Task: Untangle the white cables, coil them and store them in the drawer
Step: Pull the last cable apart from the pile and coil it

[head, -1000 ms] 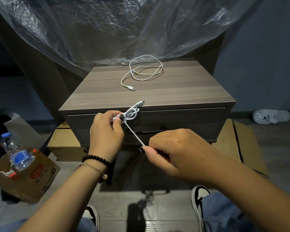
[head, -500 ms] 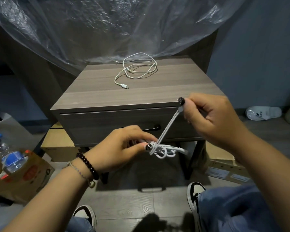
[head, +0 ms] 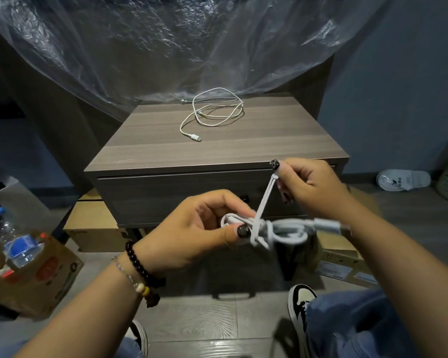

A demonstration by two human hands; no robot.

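My left hand [head: 192, 233] pinches a small coiled bundle of white cable [head: 277, 231] in front of the closed drawer [head: 171, 195]. My right hand [head: 311, 187] holds the free end of that same cable [head: 265, 197] taut, up and to the right of the bundle. One plug of the bundle sticks out to the right. A second white cable [head: 212, 112] lies loosely looped at the back of the wooden nightstand top [head: 243, 151], its plug pointing toward me. The drawer handle is hidden behind my hands.
Clear plastic sheeting [head: 192, 42] hangs behind the nightstand. A cardboard box with a water bottle [head: 13, 244] sits on the floor at left. Flat cardboard boxes [head: 93, 223] lie under the nightstand. A white slipper [head: 404, 179] lies at right. My shoes and knees fill the lower edge.
My left hand dropped with the coil from the drawer's top edge to in front of the drawer. My right hand swung up to the right, wrapping the cable end around the bundle.
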